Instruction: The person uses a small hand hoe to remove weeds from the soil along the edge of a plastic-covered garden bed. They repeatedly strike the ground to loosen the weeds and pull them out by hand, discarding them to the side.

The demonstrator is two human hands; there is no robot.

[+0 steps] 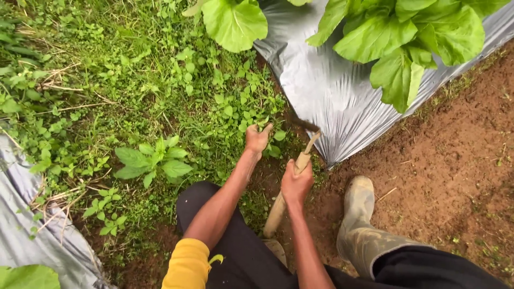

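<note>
My left hand [257,139] reaches forward into low green weeds [235,109] and closes on some of them beside the edge of a grey plastic sheet [326,91]. My right hand [296,182] grips the wooden handle [278,211] of a short hoe. Its dark blade [306,126] points at the soil where the weeds meet the sheet. A yellow sleeve [187,265] covers my left upper arm, and my dark trousers fill the bottom of the view.
Broad-leaved green plants [396,37] grow through the grey sheet at the top. Bare reddish-brown soil [455,160] lies to the right, where my muddy rubber boot [361,225] stands. Another strip of grey sheet [32,230] lies at the lower left. Weeds cover the left ground.
</note>
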